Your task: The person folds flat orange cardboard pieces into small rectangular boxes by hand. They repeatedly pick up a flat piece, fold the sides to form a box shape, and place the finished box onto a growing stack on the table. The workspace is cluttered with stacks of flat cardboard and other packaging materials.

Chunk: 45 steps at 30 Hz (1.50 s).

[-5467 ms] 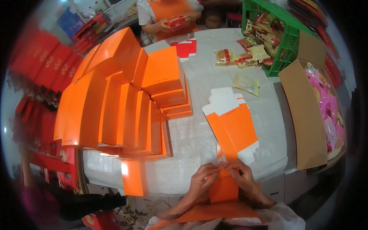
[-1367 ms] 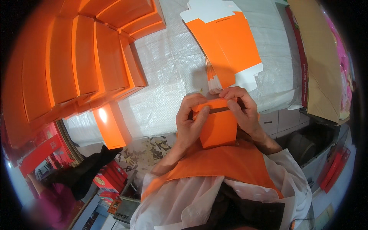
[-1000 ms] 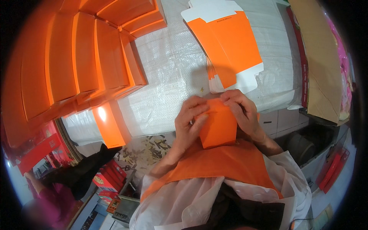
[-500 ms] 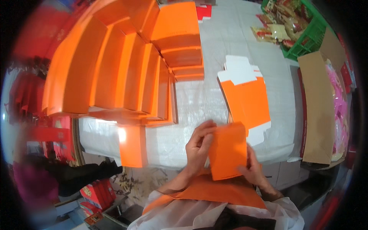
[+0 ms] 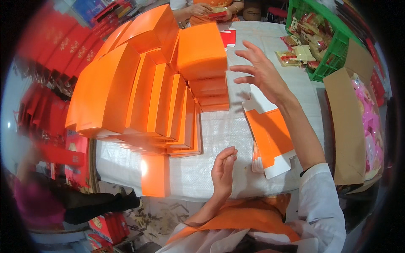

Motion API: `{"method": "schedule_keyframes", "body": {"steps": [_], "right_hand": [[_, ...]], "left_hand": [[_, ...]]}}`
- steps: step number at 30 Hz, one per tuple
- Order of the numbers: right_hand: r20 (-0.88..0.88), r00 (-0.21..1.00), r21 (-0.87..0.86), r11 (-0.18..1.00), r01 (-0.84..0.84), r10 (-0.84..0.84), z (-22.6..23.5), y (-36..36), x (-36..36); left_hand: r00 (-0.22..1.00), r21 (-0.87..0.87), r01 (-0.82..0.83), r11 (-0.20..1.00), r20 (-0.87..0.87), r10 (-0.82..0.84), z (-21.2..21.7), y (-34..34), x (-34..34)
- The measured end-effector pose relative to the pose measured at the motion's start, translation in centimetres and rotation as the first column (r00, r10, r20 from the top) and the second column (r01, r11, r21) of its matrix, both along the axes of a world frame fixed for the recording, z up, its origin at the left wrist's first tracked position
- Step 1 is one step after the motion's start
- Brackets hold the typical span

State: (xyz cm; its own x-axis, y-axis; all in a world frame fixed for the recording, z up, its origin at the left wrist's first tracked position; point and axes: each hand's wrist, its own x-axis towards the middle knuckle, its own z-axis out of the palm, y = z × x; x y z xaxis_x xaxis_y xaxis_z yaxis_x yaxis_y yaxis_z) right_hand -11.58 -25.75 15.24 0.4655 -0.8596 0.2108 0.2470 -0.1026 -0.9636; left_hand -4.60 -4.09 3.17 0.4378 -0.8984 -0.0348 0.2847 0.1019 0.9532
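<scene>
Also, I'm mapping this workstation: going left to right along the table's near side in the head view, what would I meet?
Orange box → left hand → flat orange-and-white cartons → open brown cardboard box.

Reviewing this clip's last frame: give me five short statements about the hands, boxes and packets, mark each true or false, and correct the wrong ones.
1. The right hand has its fingers spread. True.
2. The left hand grips an orange box. False: no box is in the left hand.
3. The flat cartons lie left of the stacked orange boxes. False: the flat cartons lie right of the stacked orange boxes.
4. Wrapped packets lie both in and beside the green crate. True.
5. The cardboard box is closed. False: the cardboard box is open, showing pink packets inside.
</scene>
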Motion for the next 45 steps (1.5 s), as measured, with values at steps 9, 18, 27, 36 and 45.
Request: {"method": "schedule_keyframes", "body": {"steps": [9, 18, 27, 36, 45], "right_hand": [[-0.670, 0.583, -0.580, 0.814, -0.023, -0.460, -12.3, 6.0, -11.6], [-0.664, 0.484, -0.711, 0.681, -0.174, -0.570, -16.1, 10.3, -11.1], [-0.316, 0.922, -0.488, 0.872, 0.044, -0.224, -13.5, 15.2, -14.0], [0.392, 0.825, 0.732, 0.681, -0.012, -0.407, -14.5, 18.4, -13.2], [-0.244, 0.968, 0.046, 0.997, 0.066, -0.053, -11.5, 19.9, -9.4]], "left_hand": [[0.865, 0.111, 0.136, 0.985, 0.472, -0.172, -4.4, -3.6, -0.6], [0.587, -0.029, -0.040, 0.999, 0.808, 0.047, -4.9, -8.6, -5.8], [0.939, 0.121, 0.109, 0.987, -0.338, -0.062, 0.4, -7.4, -3.7], [0.985, 0.230, 0.037, 0.972, -0.175, 0.004, 1.7, -4.3, -4.1], [0.997, 0.091, 0.044, 0.995, -0.068, -0.038, -0.2, -2.7, -4.4]]}}
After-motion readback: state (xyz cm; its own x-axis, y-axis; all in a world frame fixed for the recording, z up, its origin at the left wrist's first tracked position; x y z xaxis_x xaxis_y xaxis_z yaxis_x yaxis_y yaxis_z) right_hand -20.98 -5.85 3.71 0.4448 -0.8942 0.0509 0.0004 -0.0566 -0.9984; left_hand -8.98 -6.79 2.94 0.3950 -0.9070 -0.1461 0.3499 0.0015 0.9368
